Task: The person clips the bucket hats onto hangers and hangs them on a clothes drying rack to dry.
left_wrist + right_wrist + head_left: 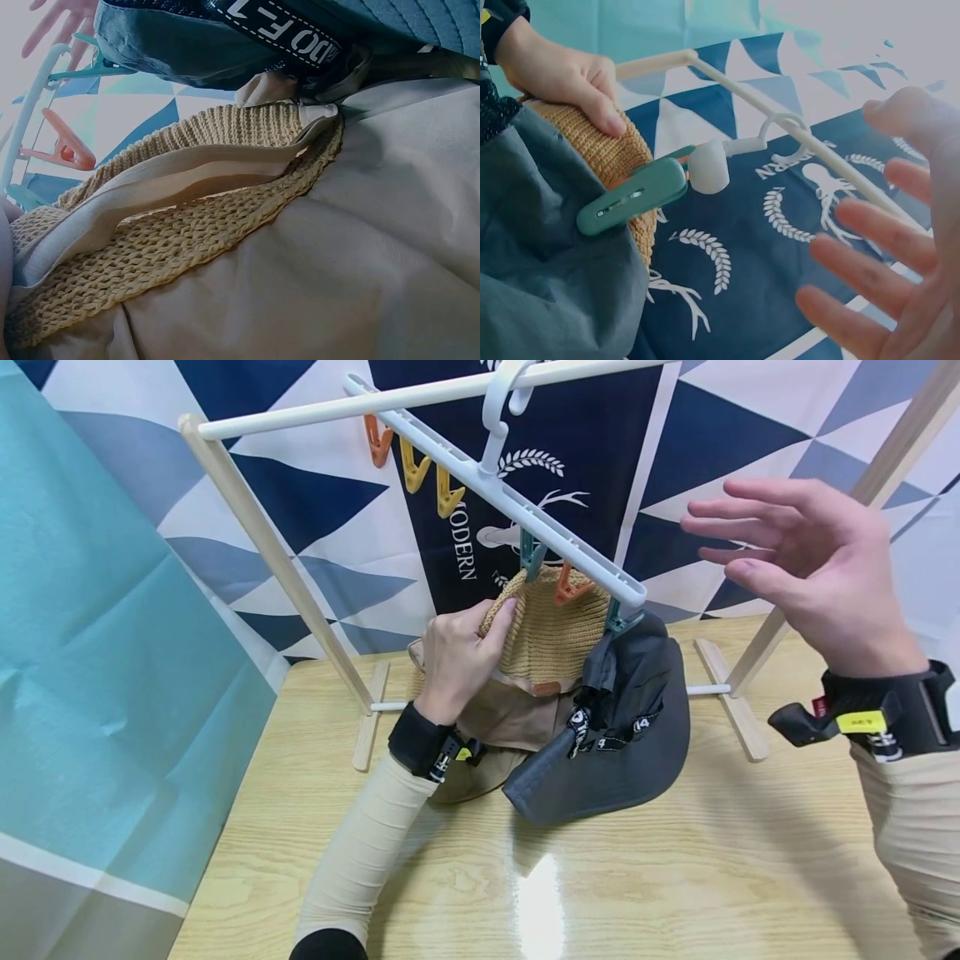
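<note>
My left hand (461, 656) pinches the left edge of a tan knitted hat (558, 635), thumb on the near side. This hat hangs from a white clip hanger (551, 531), with a teal clip (532, 558) and an orange clip (572, 587) at its upper edge. In the left wrist view a pale inner band (202, 169) runs along the knitted opening. Beside it a dark grey cap (630, 752) hangs from another teal clip (634, 199) at the hanger's end. My right hand (817, 560) is raised in the air right of the hanger, fingers spread, holding nothing.
The hanger hooks over the white rail (337, 412) of a wooden stand (277, 560). One more orange clip (378, 441) and two yellow clips (415, 467) dangle at its far end. Beige fabric (502, 714) hangs below the knitted hat, over the wooden table (465, 893).
</note>
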Available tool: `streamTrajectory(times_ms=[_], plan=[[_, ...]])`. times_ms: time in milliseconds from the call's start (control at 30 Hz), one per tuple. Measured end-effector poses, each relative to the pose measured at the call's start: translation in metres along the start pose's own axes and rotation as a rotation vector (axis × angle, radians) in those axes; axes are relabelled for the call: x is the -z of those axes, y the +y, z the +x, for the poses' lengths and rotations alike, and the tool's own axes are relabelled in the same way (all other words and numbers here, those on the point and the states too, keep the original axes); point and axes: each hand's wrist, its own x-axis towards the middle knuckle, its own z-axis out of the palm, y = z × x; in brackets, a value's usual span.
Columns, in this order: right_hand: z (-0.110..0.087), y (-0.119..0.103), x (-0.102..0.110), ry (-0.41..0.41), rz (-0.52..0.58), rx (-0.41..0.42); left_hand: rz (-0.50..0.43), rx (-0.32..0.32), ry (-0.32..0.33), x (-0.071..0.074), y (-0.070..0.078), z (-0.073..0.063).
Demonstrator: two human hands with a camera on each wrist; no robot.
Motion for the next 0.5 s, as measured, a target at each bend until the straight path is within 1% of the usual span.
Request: streamTrajectory(times_ms=[100, 233, 367, 500], plan=[[-0.007, 0.001, -0.003, 0.06, -0.015, 0.005, 0.0, 0.004, -0.002, 0.0, 0.0, -0.001], [-0.014, 0.002, -0.009, 0.125, 0.067, 0.026, -0.004, 0.01, -0.006, 0.0, 0.0, -0.002], [-0.018, 0.003, -0.014, 0.167, 0.127, 0.037, -0.01, 0.022, -0.004, 0.0, -0.001, -0.004], [-0.022, 0.004, -0.016, 0.19, 0.125, 0.042, -0.009, 0.026, -0.006, 0.001, -0.001, -0.004]])
